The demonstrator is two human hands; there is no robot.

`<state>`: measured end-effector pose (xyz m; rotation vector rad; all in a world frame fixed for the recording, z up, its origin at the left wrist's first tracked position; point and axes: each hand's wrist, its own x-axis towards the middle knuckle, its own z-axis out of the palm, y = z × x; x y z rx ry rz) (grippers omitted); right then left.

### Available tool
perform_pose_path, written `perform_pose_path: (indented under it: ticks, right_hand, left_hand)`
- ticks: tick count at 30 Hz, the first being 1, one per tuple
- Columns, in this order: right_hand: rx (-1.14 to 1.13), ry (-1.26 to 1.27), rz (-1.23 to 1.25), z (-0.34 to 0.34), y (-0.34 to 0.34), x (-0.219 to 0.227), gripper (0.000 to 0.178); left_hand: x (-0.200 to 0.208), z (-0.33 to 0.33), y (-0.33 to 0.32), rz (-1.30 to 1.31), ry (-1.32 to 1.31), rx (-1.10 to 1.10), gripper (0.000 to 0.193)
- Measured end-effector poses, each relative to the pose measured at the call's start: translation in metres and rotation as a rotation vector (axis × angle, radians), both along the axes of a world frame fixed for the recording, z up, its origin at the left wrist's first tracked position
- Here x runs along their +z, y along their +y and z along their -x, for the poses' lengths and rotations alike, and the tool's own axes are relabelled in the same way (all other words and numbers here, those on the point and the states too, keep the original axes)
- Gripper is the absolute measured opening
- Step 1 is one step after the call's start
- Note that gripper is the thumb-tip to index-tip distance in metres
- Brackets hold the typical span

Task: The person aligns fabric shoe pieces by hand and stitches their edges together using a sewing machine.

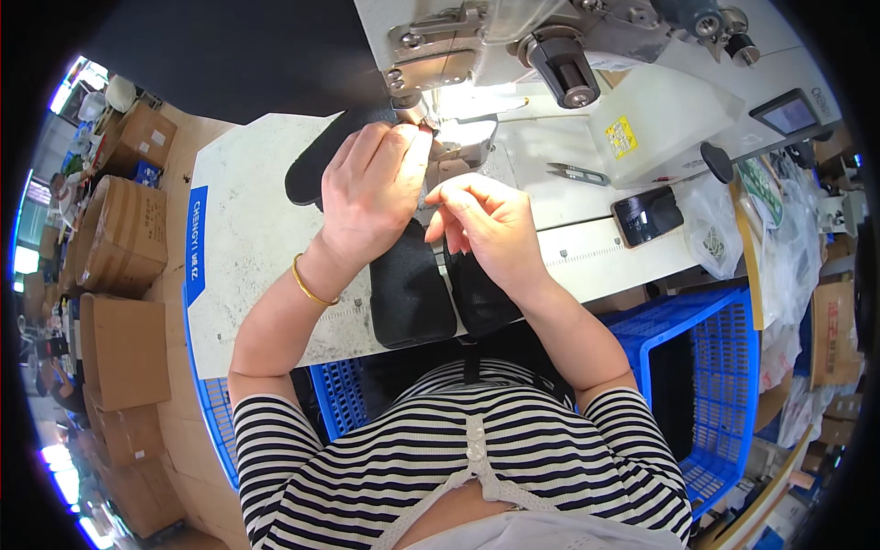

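Note:
At the lit needle area of a sewing machine [417, 108], my left hand [374, 188] is closed, fingertips pressed together beside the presser foot. What they pinch is hidden. A black rounded flat piece [310, 170] lies under and beyond that hand, partly covered by it. My right hand [486, 225] hovers just to the right, thumb and forefinger brought together and the other fingers curled. Anything between those fingertips is too small to make out. Below my hands, two black soft pieces [412, 307] lie side by side at the table's near edge, the right one partly behind my right wrist.
Thread snips [577, 173] and a black phone [647, 216] lie on the white table [240, 229] to the right. Blue plastic crates [724, 385] stand below the table. Cardboard boxes [124, 348] line the left side. A control screen [788, 115] sits on the machine.

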<state>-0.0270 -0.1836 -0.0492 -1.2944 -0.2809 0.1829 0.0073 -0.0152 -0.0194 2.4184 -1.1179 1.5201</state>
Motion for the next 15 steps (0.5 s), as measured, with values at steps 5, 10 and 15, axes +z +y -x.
perform_pose_path:
  ticks: [5,10,15]
  right_hand:
    - [0.027,0.019,0.011,0.005,-0.002,0.000,0.017]
    - [0.020,-0.006,0.017,0.003,0.003,0.000,0.018]
    - [-0.002,-0.016,-0.107,0.005,0.025,0.011,0.024]
  left_hand:
    - [-0.009,-0.013,0.026,-0.072,-0.115,-0.075,0.037]
    - [-0.006,-0.025,0.064,-0.138,0.057,0.020,0.038]
    - [0.028,0.024,0.045,-0.181,0.050,-0.079,0.042]
